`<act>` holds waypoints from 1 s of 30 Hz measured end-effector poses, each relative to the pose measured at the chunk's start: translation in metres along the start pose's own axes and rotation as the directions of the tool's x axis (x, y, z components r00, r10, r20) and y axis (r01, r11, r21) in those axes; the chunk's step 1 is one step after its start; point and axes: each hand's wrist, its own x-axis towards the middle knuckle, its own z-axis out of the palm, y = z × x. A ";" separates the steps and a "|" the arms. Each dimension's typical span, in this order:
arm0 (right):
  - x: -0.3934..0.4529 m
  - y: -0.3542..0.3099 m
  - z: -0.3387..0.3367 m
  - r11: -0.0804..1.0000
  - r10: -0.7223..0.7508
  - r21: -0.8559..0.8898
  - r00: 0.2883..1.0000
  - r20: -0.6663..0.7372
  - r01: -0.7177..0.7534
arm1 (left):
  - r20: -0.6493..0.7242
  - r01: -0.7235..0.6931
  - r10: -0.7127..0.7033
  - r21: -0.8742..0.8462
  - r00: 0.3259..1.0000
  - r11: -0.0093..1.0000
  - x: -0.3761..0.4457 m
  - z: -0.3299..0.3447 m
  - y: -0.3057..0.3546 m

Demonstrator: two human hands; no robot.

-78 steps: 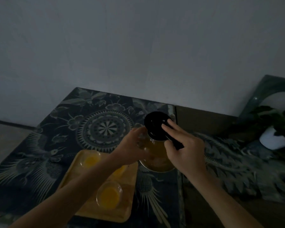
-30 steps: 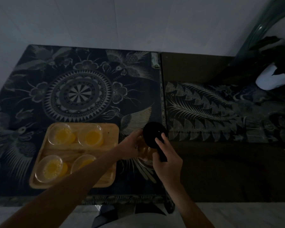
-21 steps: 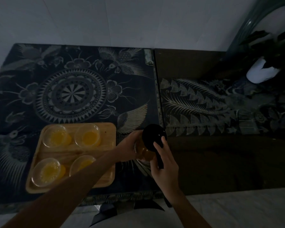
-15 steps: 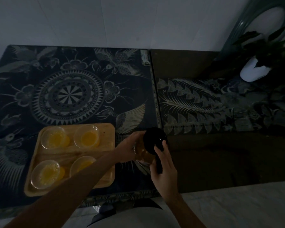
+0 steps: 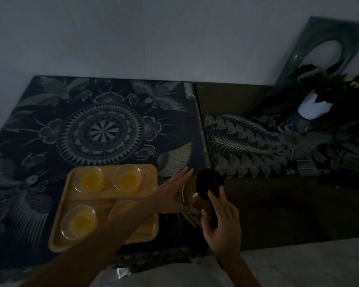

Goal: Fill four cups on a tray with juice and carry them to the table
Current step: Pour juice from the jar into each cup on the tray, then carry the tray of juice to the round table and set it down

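A wooden tray (image 5: 59, 241) lies on the dark patterned tabletop and carries several clear cups of orange juice: two at the back (image 5: 89, 181) (image 5: 129, 180), one at front left (image 5: 79, 221), and one (image 5: 120, 210) partly hidden by my left forearm. Just right of the tray stands a glass juice jug (image 5: 188, 198) with a black lid (image 5: 208, 182) and a black handle. My left hand (image 5: 172, 193) lies against the jug's left side with straight fingers. My right hand (image 5: 220, 222) is at the handle, fingers straightened up to the lid.
A second patterned cloth (image 5: 247, 146) covers the lower surface to the right. A potted plant in a white pot (image 5: 312, 108) and a green oval frame (image 5: 327, 48) stand at the back right against the wall. The table's front edge is close to my body.
My left hand's fingers have straightened off the jug's side. My right hand's fingers have loosened from the handle and lifted toward the lid. The jug stays beside the tray.
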 end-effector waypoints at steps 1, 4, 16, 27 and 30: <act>0.000 -0.004 -0.002 1.000 -0.008 -0.018 1.000 -0.013 0.008 | -0.019 -0.027 0.027 0.020 0.999 0.999 -0.006 -0.007 0.001; 0.007 -0.026 -0.006 0.999 -0.012 -0.053 0.998 -0.057 0.009 | -0.059 -0.070 0.078 0.119 0.995 0.990 -0.029 -0.032 0.002; 0.044 -0.114 0.029 0.985 -0.035 0.171 0.999 0.019 0.032 | -0.452 0.016 0.024 0.084 0.892 0.996 -0.162 -0.147 -0.063; 0.059 -0.101 0.102 0.890 0.333 0.121 0.810 0.483 -0.439 | -0.430 0.610 -0.809 -0.534 0.400 0.585 -0.271 -0.128 -0.185; 0.061 -0.098 0.116 0.877 0.387 0.013 0.723 0.572 -0.480 | -0.334 0.673 -0.853 -0.524 0.400 0.521 -0.272 -0.109 -0.200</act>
